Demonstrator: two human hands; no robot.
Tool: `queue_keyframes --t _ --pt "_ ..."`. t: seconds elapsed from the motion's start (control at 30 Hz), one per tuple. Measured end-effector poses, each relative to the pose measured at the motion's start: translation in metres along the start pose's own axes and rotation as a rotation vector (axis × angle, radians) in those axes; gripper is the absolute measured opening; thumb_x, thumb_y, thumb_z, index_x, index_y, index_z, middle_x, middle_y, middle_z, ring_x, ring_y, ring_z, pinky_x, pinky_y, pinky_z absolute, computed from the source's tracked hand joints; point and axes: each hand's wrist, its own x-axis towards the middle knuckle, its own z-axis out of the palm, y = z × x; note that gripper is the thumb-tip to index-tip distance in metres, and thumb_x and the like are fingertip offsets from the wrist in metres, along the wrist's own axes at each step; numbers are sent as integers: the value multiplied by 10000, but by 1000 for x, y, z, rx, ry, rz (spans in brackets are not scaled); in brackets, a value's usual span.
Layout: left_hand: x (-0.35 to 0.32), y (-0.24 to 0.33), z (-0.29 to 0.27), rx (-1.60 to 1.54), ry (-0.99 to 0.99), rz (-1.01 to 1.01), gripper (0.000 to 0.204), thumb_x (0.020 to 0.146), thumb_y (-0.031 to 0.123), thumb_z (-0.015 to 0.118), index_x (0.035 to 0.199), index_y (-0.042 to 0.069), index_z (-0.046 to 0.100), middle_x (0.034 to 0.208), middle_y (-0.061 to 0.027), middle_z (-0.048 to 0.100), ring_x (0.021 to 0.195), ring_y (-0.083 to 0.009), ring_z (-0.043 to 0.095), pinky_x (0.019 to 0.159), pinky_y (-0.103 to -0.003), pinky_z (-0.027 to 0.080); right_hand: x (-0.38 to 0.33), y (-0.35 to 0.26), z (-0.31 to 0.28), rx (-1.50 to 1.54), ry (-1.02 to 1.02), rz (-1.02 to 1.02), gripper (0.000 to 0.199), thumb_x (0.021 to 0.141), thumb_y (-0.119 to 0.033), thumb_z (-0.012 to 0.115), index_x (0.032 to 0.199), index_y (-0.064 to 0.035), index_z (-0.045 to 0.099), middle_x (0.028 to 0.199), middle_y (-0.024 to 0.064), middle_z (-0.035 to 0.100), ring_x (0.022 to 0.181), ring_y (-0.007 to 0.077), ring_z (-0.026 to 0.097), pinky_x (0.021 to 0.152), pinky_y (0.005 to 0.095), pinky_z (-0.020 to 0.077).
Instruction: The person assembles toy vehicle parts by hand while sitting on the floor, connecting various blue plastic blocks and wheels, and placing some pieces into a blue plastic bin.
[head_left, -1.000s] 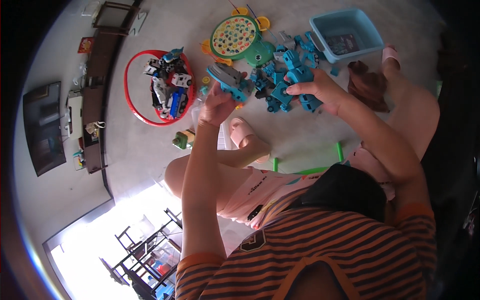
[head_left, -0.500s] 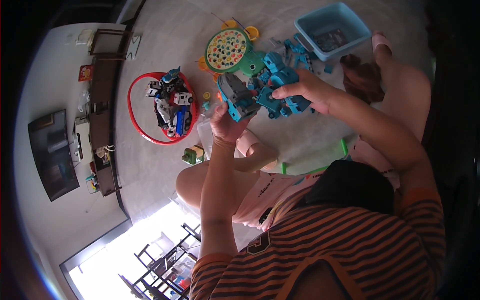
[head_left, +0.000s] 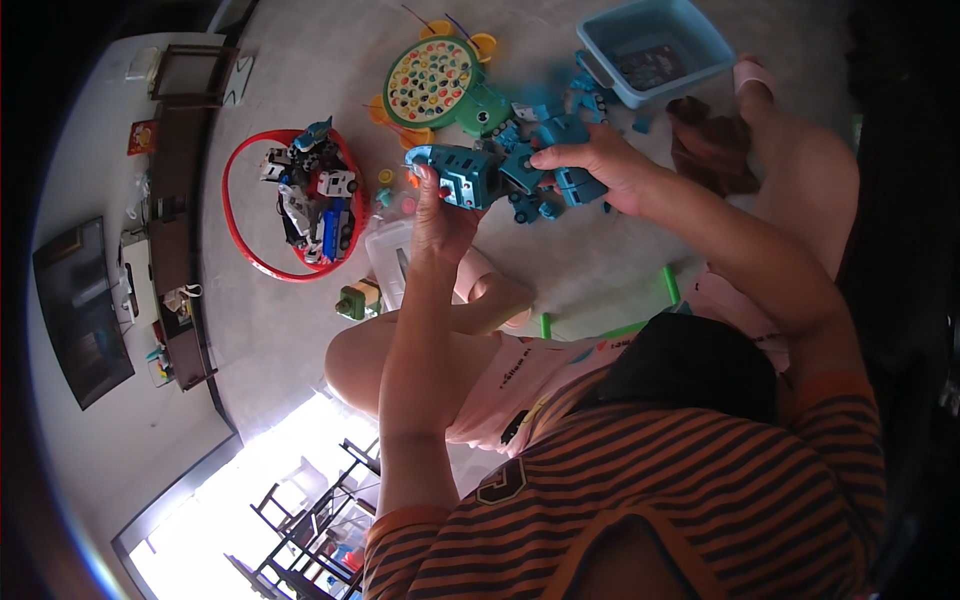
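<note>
Head view: the boat-shaped blue toy [head_left: 462, 178] is up above the floor [head_left: 600, 262] in the left hand [head_left: 447, 232], and the blocky blue toy figure [head_left: 562, 130] is beside it in the right hand [head_left: 605, 168]. Both look like hard, light plastic, stiff in the body, probably a little slippery on the smooth faces; the figure's jointed-looking parts seem the likeliest to bend or snap, so its thick middle is the safer place to take hold, and the other toy's broad sides suit a palm grip. The left hand is half curled, thumb up against the toy's end, its fingers mostly hidden beneath. The right hand pinches the figure, thumb across its near face, fingers largely out of sight behind. Whether the two toys touch, I cannot tell. Toward the floor's left edge, by the cabinets [head_left: 185, 232], sits a red basket [head_left: 238, 238] of toy vehicles
</note>
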Motion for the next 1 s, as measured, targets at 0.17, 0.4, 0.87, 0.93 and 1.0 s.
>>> queue_keyframes --t 0.17,0.4,0.87,0.93,1.0 --pt "4 -1 -2 4 -44 -4 539 748 457 601 1112 91 447 1051 -79 560 950 -235 555 790 -369 468 4 3 4 12 44 -35 325 628 -143 727 903 -46 583 830 54 607 710 143 585 623 272 478" --pt "6 2 3 -23 -49 -5 425 777 319 620 1083 71 460 1035 -85 564 965 -229 552 820 -377 469 14 12 -5 14 113 -110 311 618 -131 734 879 -48 586 807 56 605 715 146 585 628 271 479" --pt "5 0 5 152 -26 70 296 795 213 613 1031 87 487 965 -67 599 872 -204 600 768 -358 503 14 9 -5 204 170 -84 290 641 -145 726 874 -44 585 828 65 620 696 174 618 612 276 481" --pt "6 0 4 144 -38 66 300 800 209 608 1042 85 481 970 -72 598 872 -210 600 770 -358 502 14 9 -6 209 165 -89 289 645 -145 723 877 -45 584 828 65 618 701 179 620 609 277 481" --pt "6 -1 3 134 -49 62 305 804 205 602 1053 82 476 976 -76 596 873 -216 600 772 -358 501 14 9 -6 214 159 -91 288 648 -145 720 881 -46 583 829 64 617 705 183 623 606 278 481"
